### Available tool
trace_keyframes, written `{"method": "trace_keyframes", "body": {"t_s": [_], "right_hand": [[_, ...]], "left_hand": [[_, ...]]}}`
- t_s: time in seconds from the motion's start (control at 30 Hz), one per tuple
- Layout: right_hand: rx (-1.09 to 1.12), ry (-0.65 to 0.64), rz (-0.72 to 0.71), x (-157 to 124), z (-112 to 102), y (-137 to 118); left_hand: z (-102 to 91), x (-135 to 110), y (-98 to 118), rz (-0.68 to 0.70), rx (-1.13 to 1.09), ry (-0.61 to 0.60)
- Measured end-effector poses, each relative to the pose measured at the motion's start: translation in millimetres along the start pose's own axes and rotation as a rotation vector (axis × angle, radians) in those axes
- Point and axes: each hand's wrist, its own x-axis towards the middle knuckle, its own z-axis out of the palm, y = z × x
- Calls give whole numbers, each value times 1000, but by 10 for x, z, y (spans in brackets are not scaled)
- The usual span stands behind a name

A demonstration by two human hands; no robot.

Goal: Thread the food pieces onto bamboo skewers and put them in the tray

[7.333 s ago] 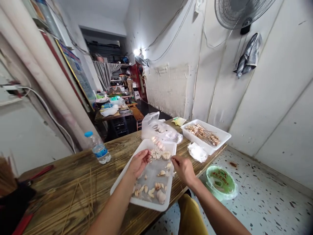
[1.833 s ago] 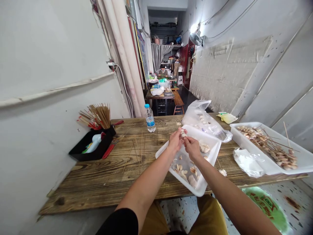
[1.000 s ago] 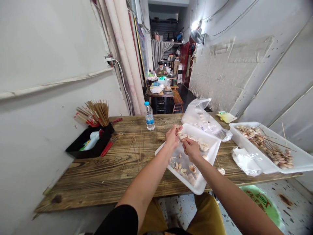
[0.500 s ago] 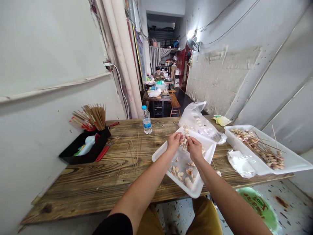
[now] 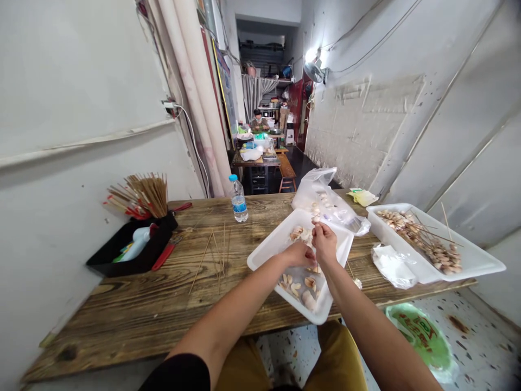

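Observation:
My right hand (image 5: 324, 241) is closed on a skewer, and garlic cloves (image 5: 316, 210) threaded on it show above the fingertips. My left hand (image 5: 299, 254) is low over the white tray (image 5: 260, 259), just beside the right wrist. Its fingers are bent down and drawn together; what they grip is hidden. Loose garlic cloves (image 5: 290, 283) and a garlic bulb (image 5: 308, 300) lie in the tray's near part. More garlic pieces (image 5: 300, 234) sit at its far side, partly behind my hands.
A clear bag of garlic (image 5: 321, 195) lies behind the tray. To the right, a second white tray (image 5: 480, 263) holds several garlic skewers. A water bottle (image 5: 239, 200), bare skewers (image 5: 222, 255) and a black box (image 5: 122, 266) are on the left. A person (image 5: 259, 122) sits far back.
My left hand has come away from the skewer's cloves and dropped toward me into the tray. The right hand still holds the skewer. The whole view has shifted slightly.

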Motion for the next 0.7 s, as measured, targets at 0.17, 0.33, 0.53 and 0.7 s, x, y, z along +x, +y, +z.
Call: {"method": "trace_keyframes", "body": {"t_s": [0.17,0.33,0.53,0.7], "right_hand": [[237,170,169,95,-110,-66],[295,209,189,147,-181,-109],[350,233,237,119,-156,-170],[357,230,250,107,-151,-165]], "left_hand": [[72,-31,-72,38,51,-204],[207,13,-155,-38,-1,-186],[425,109,-73,-148,-237,225],[481,161,-6,-275,-82,69]]}}
